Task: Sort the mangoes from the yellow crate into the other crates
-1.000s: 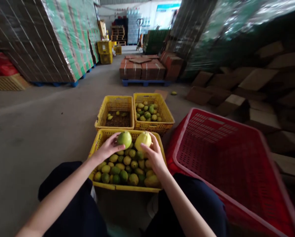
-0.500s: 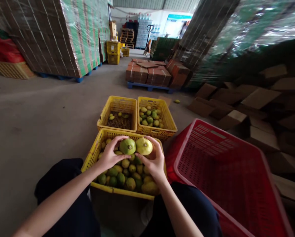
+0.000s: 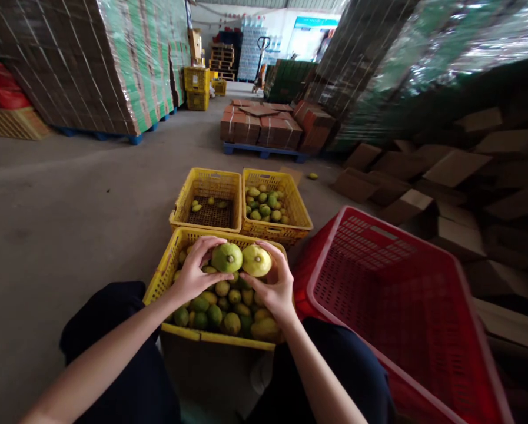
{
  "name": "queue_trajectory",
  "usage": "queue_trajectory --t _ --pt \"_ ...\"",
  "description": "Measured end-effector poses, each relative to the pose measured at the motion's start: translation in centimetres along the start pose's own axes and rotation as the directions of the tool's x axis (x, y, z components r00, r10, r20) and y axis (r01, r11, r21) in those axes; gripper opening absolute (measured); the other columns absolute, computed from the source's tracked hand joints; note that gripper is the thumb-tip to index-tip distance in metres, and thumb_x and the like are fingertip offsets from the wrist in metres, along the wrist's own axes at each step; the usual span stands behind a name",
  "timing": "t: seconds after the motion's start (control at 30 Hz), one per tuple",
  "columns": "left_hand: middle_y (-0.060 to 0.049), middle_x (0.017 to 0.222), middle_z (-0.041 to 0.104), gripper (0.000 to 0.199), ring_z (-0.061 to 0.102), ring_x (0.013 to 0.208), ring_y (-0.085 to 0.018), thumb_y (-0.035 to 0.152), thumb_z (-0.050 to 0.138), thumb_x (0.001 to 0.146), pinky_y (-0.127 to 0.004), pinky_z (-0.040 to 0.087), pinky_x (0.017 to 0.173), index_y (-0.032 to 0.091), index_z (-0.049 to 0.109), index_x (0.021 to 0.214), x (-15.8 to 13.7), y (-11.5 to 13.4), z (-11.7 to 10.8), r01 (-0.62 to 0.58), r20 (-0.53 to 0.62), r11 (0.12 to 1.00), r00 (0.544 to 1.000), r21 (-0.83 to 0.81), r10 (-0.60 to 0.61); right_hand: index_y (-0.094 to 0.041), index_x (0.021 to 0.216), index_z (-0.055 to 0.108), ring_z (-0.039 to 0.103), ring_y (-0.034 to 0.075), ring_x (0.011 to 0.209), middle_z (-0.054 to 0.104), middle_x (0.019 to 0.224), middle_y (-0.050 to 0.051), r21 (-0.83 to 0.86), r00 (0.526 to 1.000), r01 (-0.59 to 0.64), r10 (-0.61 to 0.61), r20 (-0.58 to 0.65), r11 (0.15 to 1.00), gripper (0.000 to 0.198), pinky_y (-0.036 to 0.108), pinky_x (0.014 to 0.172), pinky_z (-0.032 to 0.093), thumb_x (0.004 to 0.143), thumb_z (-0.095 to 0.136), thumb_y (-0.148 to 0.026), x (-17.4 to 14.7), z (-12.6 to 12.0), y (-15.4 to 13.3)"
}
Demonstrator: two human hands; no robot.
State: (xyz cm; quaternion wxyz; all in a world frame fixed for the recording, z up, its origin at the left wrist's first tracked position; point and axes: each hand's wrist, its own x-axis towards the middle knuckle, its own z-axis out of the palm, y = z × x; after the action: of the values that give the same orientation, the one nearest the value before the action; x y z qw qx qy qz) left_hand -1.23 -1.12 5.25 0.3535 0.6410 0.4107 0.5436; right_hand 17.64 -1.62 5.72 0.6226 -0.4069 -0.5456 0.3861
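My left hand [image 3: 197, 272] is closed round a green lemon [image 3: 227, 257], thumb below and fingers above. Beside it, my right hand [image 3: 276, 285] grips a yellow lemon [image 3: 257, 260] the same way. The two fruits are side by side, stem ends facing me, over the near yellow crate [image 3: 186, 337]. Many green and yellow lemons [image 3: 232, 323] fill the bottom of that crate; my hands hide part of them.
Behind stand a yellow crate with a few lemons [image 3: 174, 217] and another with a heap [image 3: 306, 224]. A large red crate [image 3: 316, 294] is at my right, with flattened cardboard [image 3: 458, 171] beyond. Boxes on a blue pallet [image 3: 264, 150] and one loose lemon [image 3: 312, 176] lie ahead.
The view has shifted slightly, so the surroundings sit a little higher and further left. Both hands still hold the same two lemons side by side.
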Motion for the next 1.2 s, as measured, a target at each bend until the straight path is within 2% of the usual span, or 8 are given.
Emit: queue_trajectory --t 0.17,0.37,0.47,0.7,0.83,0.97,1.07,1.2 --pt "-0.008 0.118 0.061 0.063 0.059 0.111 -0.024 0.037 0.087 0.06 -0.034 0.048 0.096 0.024 0.061 0.116 0.4 -0.9 -0.5 0.221 0.098 0.946 0.974 -0.239 -0.202 -0.028 0.113 0.061 0.06 0.024 0.109 0.064 0.118 0.004 0.072 0.992 -0.105 0.1 0.076 0.992 0.066 0.039 0.095 0.05 0.054 0.087 -0.019 0.1 -0.4 0.1" --pt "-0.009 0.102 0.068 0.06 0.064 0.102 -0.026 0.042 0.086 0.059 -0.038 0.05 0.092 0.017 0.06 0.107 0.9 -1.3 -0.7 0.57 0.257 0.65 0.816 -0.502 -0.518 -0.022 0.097 0.064 0.063 0.018 0.079 0.069 0.089 0.0 0.323 0.877 -0.481 0.439 0.196 0.815 0.039 0.029 0.07 0.052 0.065 0.08 -0.037 0.9 -0.9 1.2" --pt "-0.009 0.11 0.066 0.044 0.062 0.108 -0.025 0.03 0.083 0.064 -0.037 0.05 0.095 0.016 0.065 0.101 0.8 -1.1 -0.3 0.609 0.276 0.569 0.778 -0.552 -0.564 -0.02 0.095 0.065 0.065 0.02 0.078 0.071 0.086 0.001 0.41 0.804 -0.592 0.544 0.242 0.693 0.034 0.032 0.069 0.053 0.069 0.075 -0.041 1.3 -0.6 1.7" --pt "-0.008 0.112 0.069 0.027 0.062 0.111 -0.024 0.022 0.063 0.078 -0.036 0.052 0.094 0.018 0.068 0.104 0.9 -2.2 0.3 0.647 0.211 0.469 0.695 -0.601 -0.687 -0.02 0.093 0.065 0.067 0.022 0.078 0.071 0.08 0.002 0.438 0.701 -0.704 0.645 0.304 0.559 0.036 0.037 0.067 0.055 0.067 0.073 -0.043 1.2 -0.2 2.9" --pt "-0.007 0.122 0.066 0.03 0.058 0.117 -0.023 0.031 0.052 0.087 -0.034 0.051 0.094 0.021 0.064 0.113 0.8 -3.1 0.5 0.646 0.125 0.54 0.695 -0.539 -0.708 -0.019 0.094 0.065 0.064 0.018 0.066 0.068 0.074 -0.001 0.428 0.66 -0.733 0.703 0.264 0.529 0.034 0.031 0.059 0.053 0.069 0.072 -0.041 0.7 0.3 3.8" --pt "-0.007 0.125 0.065 0.043 0.056 0.12 -0.026 0.044 0.067 0.079 -0.033 0.049 0.095 0.022 0.061 0.116 0.3 -3.4 0.7 0.691 0.082 0.667 0.709 -0.28 -0.7 -0.019 0.088 0.065 0.063 0.016 0.065 0.067 0.072 -0.001 0.387 0.663 -0.739 0.699 0.268 0.552 0.033 0.025 0.053 0.051 0.067 0.076 -0.042 -0.2 1.4 4.2" --pt "-0.009 0.121 0.065 0.055 0.058 0.115 -0.027 0.044 0.078 0.069 -0.033 0.051 0.09 0.021 0.058 0.114 0.0 -3.2 0.9 0.72 0.059 0.669 0.688 -0.184 -0.724 -0.021 0.093 0.065 0.064 0.016 0.065 0.069 0.077 -0.001 0.35 0.674 -0.736 0.68 0.289 0.58 0.038 0.024 0.05 0.051 0.065 0.079 -0.043 -0.8 2.2 4.2" --pt "-0.009 0.117 0.067 0.047 0.061 0.11 -0.026 0.053 0.066 0.077 -0.032 0.051 0.084 0.019 0.06 0.108 -0.2 -3.4 1.0 0.755 0.098 0.622 0.649 -0.208 -0.754 -0.02 0.089 0.066 0.063 0.016 0.059 0.069 0.07 0.0 0.381 0.629 -0.765 0.73 0.269 0.519 0.036 0.024 0.045 0.049 0.067 0.077 -0.045 -0.7 2.4 4.1"
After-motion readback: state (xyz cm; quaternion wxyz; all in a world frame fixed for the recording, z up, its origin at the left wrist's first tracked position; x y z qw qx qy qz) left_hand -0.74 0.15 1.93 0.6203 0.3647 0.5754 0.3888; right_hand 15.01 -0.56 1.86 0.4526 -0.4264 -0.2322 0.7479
